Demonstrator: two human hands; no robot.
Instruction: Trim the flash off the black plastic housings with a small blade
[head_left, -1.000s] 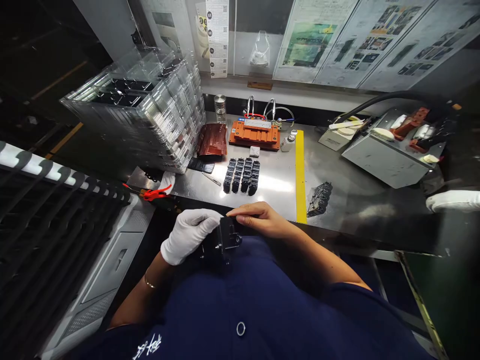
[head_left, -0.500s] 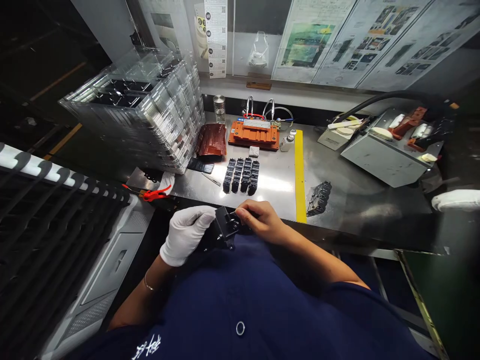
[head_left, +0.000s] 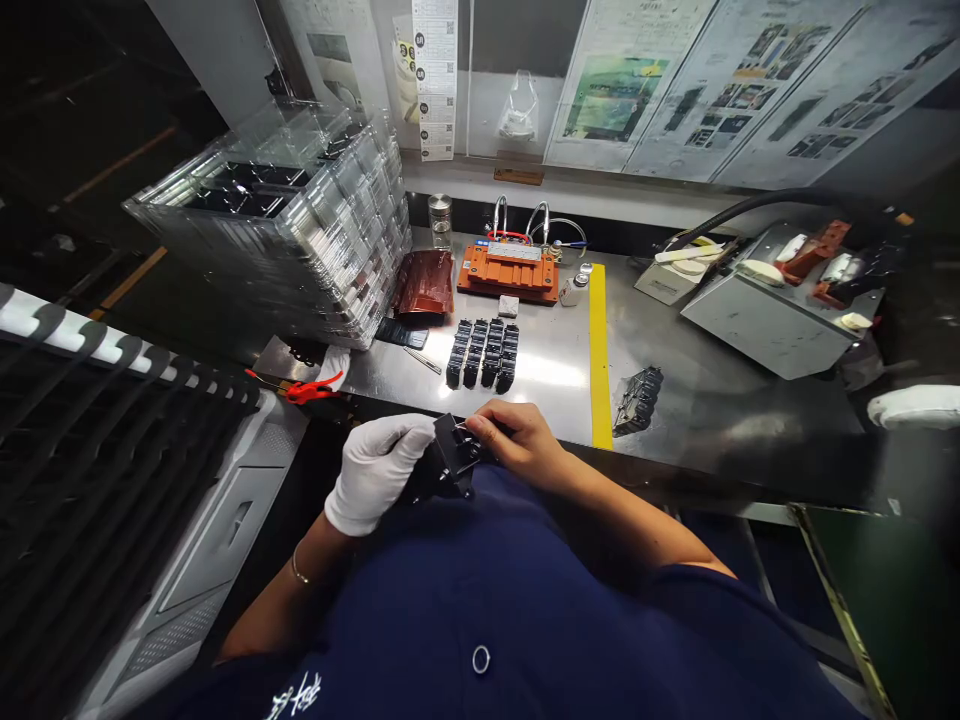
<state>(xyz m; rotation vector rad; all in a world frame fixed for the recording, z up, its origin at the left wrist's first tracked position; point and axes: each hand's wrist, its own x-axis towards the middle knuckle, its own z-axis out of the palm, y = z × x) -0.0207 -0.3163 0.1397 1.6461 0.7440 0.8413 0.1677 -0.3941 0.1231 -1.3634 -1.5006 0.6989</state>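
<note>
My left hand (head_left: 375, 472), in a white glove, grips a black plastic part (head_left: 453, 450) by its left side, in front of my dark blue shirt. My right hand (head_left: 517, 438) is bare. Its thumb and forefinger are pinched together at the part's upper right, on something small and thin that I cannot make out. Beyond the hands, on the metal bench (head_left: 555, 350), several rows of black parts (head_left: 482, 354) stand side by side. Another black part (head_left: 638, 400) lies to the right of the yellow strip (head_left: 599, 355).
Clear trays (head_left: 337, 240) are stacked high at the left. An orange fixture (head_left: 508, 270) stands at the back, with a small bottle (head_left: 574, 287) beside it. A grey machine (head_left: 772, 310) is at the right. Red-handled pliers (head_left: 315, 388) lie at the bench's left front edge.
The black part has turned slightly and shifted a little to the right in my left hand. My right fingers have moved slightly left, over its upper edge.
</note>
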